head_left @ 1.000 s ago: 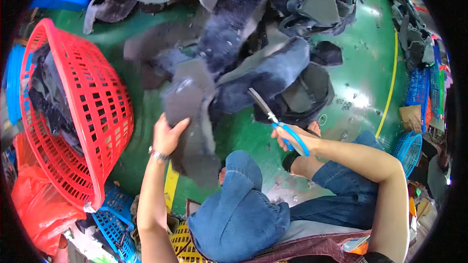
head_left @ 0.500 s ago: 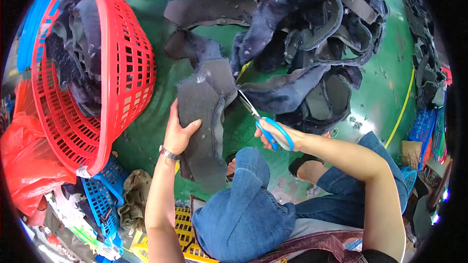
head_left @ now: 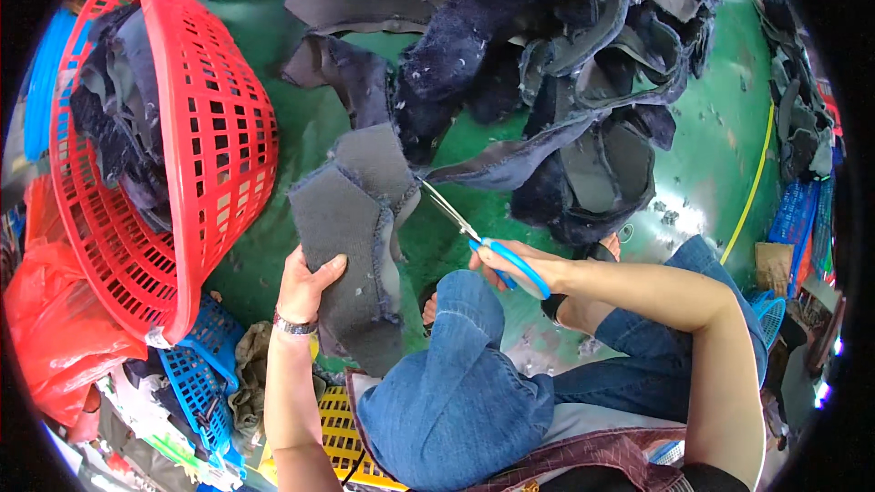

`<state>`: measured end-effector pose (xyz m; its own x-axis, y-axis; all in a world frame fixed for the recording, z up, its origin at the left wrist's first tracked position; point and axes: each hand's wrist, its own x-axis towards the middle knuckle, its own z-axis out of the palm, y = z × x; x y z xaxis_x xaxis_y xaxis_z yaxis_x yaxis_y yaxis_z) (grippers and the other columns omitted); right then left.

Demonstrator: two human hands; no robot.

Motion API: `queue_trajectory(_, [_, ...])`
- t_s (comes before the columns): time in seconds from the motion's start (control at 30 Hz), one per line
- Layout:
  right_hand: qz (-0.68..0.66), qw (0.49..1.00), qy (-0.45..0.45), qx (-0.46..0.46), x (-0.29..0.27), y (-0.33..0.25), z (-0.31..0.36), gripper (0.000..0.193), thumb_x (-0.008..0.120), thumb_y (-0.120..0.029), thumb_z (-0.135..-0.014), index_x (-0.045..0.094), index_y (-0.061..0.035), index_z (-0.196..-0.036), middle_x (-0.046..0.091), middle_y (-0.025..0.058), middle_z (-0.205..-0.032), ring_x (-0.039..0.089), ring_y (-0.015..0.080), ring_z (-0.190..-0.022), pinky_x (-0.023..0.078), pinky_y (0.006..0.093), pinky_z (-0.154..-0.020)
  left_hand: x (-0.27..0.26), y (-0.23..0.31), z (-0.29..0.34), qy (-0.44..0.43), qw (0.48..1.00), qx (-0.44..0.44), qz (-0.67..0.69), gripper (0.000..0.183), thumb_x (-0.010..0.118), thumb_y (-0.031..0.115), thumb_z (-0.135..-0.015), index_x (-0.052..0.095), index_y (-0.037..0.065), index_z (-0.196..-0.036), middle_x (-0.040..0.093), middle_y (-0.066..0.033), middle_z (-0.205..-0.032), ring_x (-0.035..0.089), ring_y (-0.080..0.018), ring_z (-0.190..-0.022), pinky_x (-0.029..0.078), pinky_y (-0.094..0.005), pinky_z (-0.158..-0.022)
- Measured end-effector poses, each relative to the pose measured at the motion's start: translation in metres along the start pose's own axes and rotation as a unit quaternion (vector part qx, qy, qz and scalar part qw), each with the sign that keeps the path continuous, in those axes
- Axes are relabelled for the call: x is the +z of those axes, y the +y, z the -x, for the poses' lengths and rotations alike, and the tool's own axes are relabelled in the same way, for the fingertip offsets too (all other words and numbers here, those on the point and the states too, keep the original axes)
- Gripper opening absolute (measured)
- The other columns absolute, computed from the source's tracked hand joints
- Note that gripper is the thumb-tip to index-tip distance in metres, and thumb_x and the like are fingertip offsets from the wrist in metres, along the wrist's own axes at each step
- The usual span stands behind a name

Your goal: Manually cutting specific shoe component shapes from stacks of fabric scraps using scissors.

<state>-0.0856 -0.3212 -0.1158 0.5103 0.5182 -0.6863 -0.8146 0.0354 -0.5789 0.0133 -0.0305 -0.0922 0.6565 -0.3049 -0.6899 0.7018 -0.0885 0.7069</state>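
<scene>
My left hand [head_left: 308, 284] grips a dark grey fabric piece [head_left: 339, 230] by its left edge, thumb on top and fingers underneath. A second flap of the same cloth [head_left: 375, 159] overlaps at its far end. In my right hand [head_left: 518, 264] are scissors [head_left: 510, 266] with blue handles. The scissors' tips meet the right edge of the flap, beside a strip of dark fuzzy cloth [head_left: 519, 157] that runs off to the right. Whether the strip is joined to the flap there, I cannot tell.
A red plastic basket [head_left: 219, 141] holding dark cloth leans at the left, beside a red plastic bag [head_left: 68, 319]. Heaped dark fabric pieces [head_left: 583, 18] cover the green floor [head_left: 720, 141] ahead. Blue [head_left: 196, 392] and yellow [head_left: 342, 424] baskets sit near me.
My left hand has drawn the fabric piece left and slightly nearer. The scissors' tips have moved left with it, and their blades look closer together.
</scene>
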Motion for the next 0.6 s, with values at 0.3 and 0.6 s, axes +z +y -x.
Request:
queue_trajectory(0.3, [0.003,0.995,0.095,0.036,-0.013,-0.013,-0.012,0.059,0.046,-0.065,-0.076,0.052,-0.0062,-0.082,0.043,-0.0024,-0.052,0.044,0.0066,-0.045,0.036,0.0198,-0.043,0.01,0.005,-0.018,-0.021,0.999,0.009,-0.04,0.031,0.06,0.002,-0.077,0.051,-0.001,-0.107,0.059,-0.0057,-0.098,0.055,-0.013,-0.085,0.043,-0.0271,-0.078])
queue_trajectory(0.6, [0.006,0.998,0.012,0.056,-0.015,-0.001,0.008,0.061,0.038,-0.063,-0.08,0.05,-0.0056,-0.096,0.046,0.001,-0.068,0.046,0.0093,-0.061,0.038,0.0235,-0.054,0.012,0.014,-0.02,-0.017,0.999,-0.003,-0.031,0.031,0.058,0.002,-0.077,0.052,0.0,-0.107,0.059,-0.005,-0.099,0.054,-0.0133,-0.088,0.042,-0.0272,-0.08])
